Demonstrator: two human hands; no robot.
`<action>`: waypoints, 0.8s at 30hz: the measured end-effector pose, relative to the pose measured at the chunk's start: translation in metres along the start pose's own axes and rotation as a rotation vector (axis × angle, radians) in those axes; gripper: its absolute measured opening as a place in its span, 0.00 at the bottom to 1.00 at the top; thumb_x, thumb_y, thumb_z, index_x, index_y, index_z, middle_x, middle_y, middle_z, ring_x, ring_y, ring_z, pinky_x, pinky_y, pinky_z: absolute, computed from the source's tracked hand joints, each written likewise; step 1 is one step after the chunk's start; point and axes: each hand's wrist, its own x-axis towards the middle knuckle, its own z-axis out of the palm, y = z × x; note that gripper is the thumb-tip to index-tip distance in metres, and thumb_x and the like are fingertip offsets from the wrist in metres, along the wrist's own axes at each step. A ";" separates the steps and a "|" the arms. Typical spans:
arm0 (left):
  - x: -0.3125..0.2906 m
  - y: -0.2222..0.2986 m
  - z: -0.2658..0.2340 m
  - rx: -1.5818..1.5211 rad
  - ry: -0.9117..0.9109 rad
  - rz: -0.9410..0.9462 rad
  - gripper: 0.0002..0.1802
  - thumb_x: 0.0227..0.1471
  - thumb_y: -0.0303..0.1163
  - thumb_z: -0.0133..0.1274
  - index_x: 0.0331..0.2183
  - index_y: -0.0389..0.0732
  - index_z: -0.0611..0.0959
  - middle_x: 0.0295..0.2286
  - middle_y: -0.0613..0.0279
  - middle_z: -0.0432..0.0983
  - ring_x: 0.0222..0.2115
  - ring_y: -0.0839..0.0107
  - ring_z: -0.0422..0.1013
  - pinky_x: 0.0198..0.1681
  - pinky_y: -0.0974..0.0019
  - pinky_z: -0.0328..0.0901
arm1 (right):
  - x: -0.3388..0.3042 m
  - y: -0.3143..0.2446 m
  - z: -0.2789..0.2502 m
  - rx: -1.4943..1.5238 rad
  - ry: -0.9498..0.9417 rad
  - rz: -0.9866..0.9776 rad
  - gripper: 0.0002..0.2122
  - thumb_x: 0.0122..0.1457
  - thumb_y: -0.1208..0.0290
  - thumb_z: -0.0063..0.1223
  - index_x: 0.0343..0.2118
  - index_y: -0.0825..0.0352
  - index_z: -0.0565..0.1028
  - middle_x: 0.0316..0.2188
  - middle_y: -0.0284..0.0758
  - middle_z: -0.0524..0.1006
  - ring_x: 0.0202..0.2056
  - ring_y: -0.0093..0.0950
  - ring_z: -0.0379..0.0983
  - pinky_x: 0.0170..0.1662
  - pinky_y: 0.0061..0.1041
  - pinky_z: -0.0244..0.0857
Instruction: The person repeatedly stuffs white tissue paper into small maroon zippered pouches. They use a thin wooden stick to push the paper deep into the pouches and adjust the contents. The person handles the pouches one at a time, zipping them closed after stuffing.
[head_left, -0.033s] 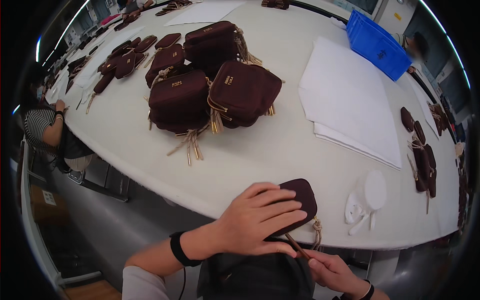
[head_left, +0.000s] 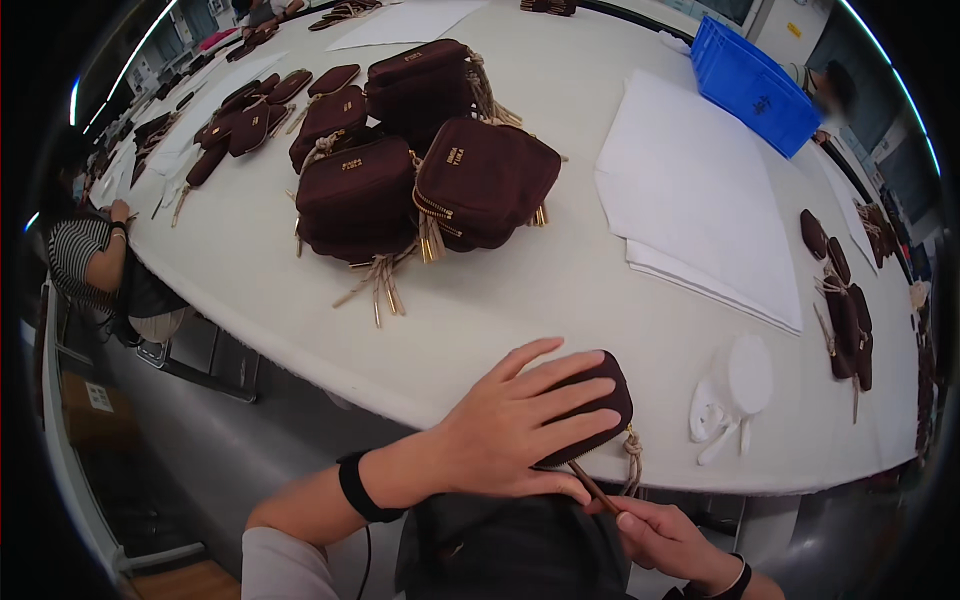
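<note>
A small dark maroon zip pouch (head_left: 617, 387) lies at the table's near edge. My left hand (head_left: 520, 425) rests flat on it with fingers spread, hiding much of its top. Its thumb reaches toward a thin brown stick (head_left: 594, 487), which my right hand (head_left: 665, 540) grips just off the edge. The stick's far end meets the pouch's zipped near side; whether it goes inside I cannot tell. From the pouch's right corner hangs a knotted beige cord (head_left: 633, 455).
Larger maroon pouches with gold-tipped cords (head_left: 485, 185) stand ahead. White sheets (head_left: 700, 200) and a blue crate (head_left: 755, 88) lie to the right. Nearer are a round white item with straps (head_left: 750, 372) and more small pouches (head_left: 845, 325). A seated person (head_left: 85, 245) is at left.
My left hand's fingers have spread wider and shifted slightly up on the pouch. My right hand keeps its grip on the stick, nearly still.
</note>
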 end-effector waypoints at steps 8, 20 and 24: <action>0.020 -0.036 0.000 -0.053 -0.300 0.203 0.52 0.37 0.66 0.63 0.61 0.52 0.71 0.63 0.54 0.60 0.62 0.45 0.58 0.60 0.45 0.62 | -0.006 -0.006 -0.015 0.418 -0.179 0.220 0.18 0.74 0.59 0.38 0.54 0.68 0.71 0.18 0.24 0.63 0.20 0.12 0.54 0.22 0.16 0.48; 0.023 -0.028 0.011 0.007 -0.212 0.070 0.49 0.32 0.65 0.63 0.57 0.55 0.78 0.60 0.60 0.66 0.60 0.44 0.62 0.57 0.47 0.67 | -0.001 -0.024 0.004 0.340 0.029 0.085 0.17 0.73 0.61 0.41 0.45 0.73 0.75 0.13 0.22 0.58 0.15 0.14 0.49 0.21 0.18 0.47; 0.024 -0.031 0.009 0.074 -0.177 0.045 0.48 0.32 0.67 0.65 0.55 0.55 0.79 0.60 0.60 0.66 0.61 0.44 0.61 0.56 0.48 0.67 | 0.009 -0.018 0.003 0.459 -0.015 0.042 0.16 0.73 0.61 0.41 0.46 0.69 0.75 0.12 0.20 0.56 0.13 0.11 0.48 0.18 0.16 0.43</action>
